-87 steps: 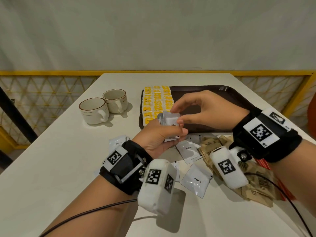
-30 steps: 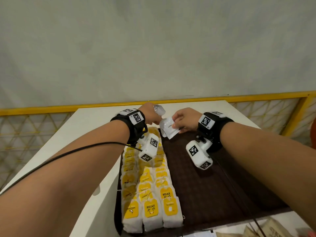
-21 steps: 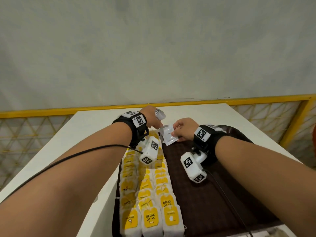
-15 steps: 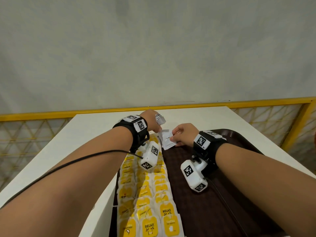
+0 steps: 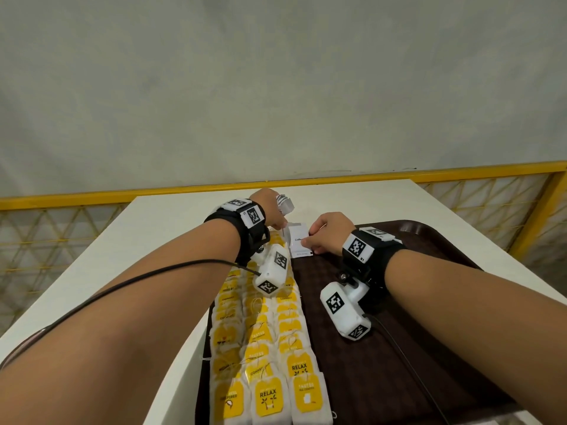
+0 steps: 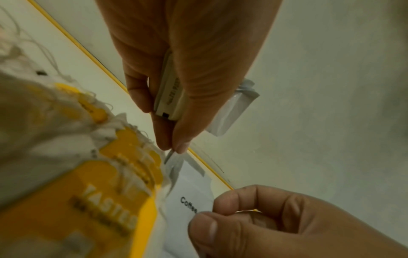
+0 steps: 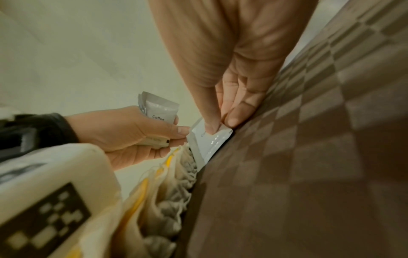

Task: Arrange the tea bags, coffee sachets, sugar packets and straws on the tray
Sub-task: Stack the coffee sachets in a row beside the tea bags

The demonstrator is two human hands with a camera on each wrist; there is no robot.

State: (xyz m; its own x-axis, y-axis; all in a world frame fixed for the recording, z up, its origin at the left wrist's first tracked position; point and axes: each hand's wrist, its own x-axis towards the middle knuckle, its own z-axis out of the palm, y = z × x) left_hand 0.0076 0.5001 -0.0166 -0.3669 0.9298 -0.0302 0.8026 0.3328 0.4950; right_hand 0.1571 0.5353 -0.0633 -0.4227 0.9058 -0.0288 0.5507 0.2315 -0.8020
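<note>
Setting down the first coffee sachet at the tray's far end

The coffee sachet [image 5: 300, 243] is lying flat on the tray [image 5: 435, 240], just right of the tea bags [image 5: 264, 332] at their far end. The right hand [image 5: 329, 231] is pinching its right edge while the left hand [image 5: 271, 211] is nipping its far left corner and clamping a spare stack of sachets [image 5: 285, 204] in its curled fingers. To do this well, I judge the sachet should be squared against the tea-bag rows, pressed flat, then released without nudging the bags.
</note>
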